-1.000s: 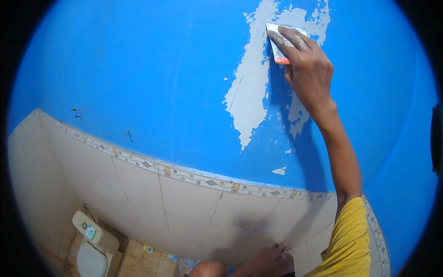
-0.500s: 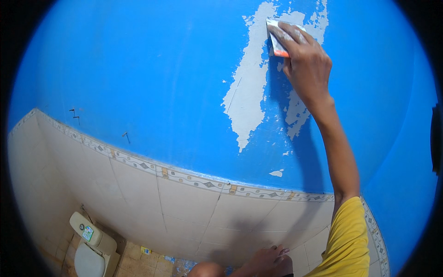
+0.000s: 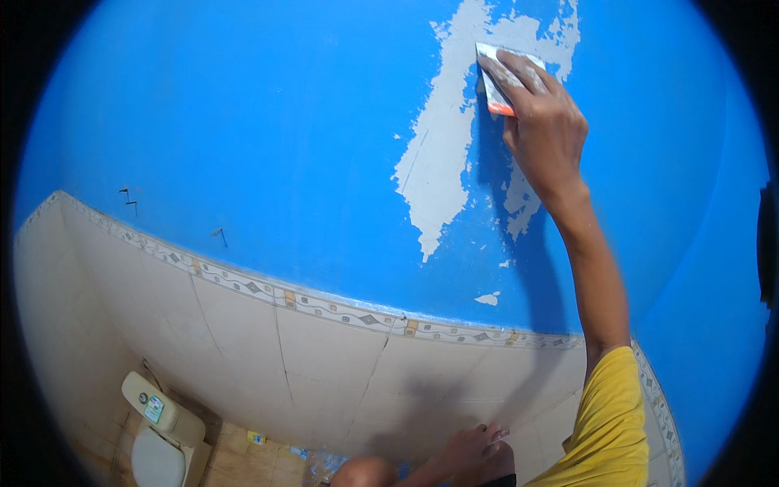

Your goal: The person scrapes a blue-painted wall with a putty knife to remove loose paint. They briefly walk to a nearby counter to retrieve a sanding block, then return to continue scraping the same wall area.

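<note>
My right hand (image 3: pixel 548 122) is raised to the blue wall (image 3: pixel 284 122), its whitened fingers pressed flat along a scraper (image 3: pixel 497 96). This scraper has a pale, white-smeared face and an orange strip at its lower edge. It lies against the wall over a patch of peeled paint (image 3: pixel 438 170), where a light grey surface shows with ragged borders. Low in the picture, my left hand (image 3: pixel 475 450) rests by my bent knee (image 3: pixel 363 471). Its fingers look curled, with pale marks on them; whether anything is held there I cannot make out.
Cream tiles (image 3: pixel 333 357) line the lower wall, topped by a patterned border strip (image 3: pixel 369 319). Bent nails (image 3: pixel 219 235) stick out at left. A toilet (image 3: pixel 166 430) stands at lower left. Bits of coloured litter (image 3: pixel 256 438) lie on the tiled floor.
My right hand and the scraper have slid a little down and to the right over the peeled patch. The left hand has shifted slightly beside the knee.
</note>
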`<state>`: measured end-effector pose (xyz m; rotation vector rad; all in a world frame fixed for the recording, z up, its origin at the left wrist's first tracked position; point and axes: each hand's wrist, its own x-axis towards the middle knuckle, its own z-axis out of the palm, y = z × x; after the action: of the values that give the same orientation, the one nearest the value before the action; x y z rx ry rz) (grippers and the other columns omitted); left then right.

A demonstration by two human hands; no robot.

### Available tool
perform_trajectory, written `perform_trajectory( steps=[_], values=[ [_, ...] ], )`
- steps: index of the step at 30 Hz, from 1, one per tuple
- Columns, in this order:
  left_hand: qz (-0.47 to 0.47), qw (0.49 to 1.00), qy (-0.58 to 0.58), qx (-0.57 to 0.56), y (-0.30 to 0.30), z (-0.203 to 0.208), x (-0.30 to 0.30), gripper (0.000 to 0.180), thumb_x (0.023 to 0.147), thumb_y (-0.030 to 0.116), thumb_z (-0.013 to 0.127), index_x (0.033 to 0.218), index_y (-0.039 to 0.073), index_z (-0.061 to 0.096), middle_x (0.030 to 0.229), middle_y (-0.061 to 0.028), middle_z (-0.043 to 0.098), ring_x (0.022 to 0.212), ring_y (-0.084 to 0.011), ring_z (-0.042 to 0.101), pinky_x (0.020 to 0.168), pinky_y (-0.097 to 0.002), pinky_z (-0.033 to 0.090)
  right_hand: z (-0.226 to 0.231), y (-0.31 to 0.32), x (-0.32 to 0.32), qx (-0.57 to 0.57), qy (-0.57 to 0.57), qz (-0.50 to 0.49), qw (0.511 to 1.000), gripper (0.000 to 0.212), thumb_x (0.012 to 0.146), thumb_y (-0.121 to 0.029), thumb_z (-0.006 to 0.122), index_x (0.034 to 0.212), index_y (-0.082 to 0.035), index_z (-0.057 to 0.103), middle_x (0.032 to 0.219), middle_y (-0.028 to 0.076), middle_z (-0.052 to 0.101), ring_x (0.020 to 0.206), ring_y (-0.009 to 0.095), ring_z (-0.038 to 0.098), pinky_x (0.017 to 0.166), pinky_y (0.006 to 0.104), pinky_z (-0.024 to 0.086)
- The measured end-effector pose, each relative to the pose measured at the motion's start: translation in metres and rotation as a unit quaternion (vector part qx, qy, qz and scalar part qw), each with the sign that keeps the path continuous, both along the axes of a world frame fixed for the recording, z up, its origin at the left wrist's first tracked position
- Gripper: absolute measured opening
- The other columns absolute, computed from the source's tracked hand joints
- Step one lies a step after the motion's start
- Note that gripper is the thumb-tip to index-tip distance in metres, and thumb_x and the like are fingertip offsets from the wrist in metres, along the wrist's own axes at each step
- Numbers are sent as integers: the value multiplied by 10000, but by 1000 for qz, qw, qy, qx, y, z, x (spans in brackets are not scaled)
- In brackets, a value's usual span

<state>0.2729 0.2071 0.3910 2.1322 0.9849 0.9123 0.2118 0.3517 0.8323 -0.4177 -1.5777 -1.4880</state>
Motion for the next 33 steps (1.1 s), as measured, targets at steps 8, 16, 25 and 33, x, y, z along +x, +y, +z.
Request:
perform_trajectory(
  steps=[8,16,25,33],
  values=[
    [-13,1000,-1,-10,-1,-4,0,311,923,315,504,1114,85,415,1016,-207,591,813,-403,619,680,-506,494,-1,0,5,-5,11,-16,1000,537,665,-31,769,1158,-215,658,1180,26,643,1099,230,602,867,346,523],
    [-18,1000,-6,-6,-6,-3,-3,303,928,316,499,1102,82,415,984,-193,592,808,-398,618,680,-489,498,8,3,4,0,8,-9,1000,527,677,-24,754,1157,-219,659,1180,34,642,1091,239,606,867,351,523],
    [-10,1000,-11,-15,-8,-7,0,318,919,299,513,1127,79,413,982,-190,590,840,-386,616,703,-490,488,9,1,1,0,-9,5,1000,491,702,-39,729,1155,-211,652,1158,44,646,1063,253,616,855,359,522],
    [-6,1000,-18,13,-9,-8,1,314,915,293,513,1124,76,424,985,-202,592,815,-400,609,688,-495,489,28,-1,-3,2,5,15,1000,503,700,-49,742,1166,-212,648,1182,38,636,1079,255,610,860,367,521]
  ],
)
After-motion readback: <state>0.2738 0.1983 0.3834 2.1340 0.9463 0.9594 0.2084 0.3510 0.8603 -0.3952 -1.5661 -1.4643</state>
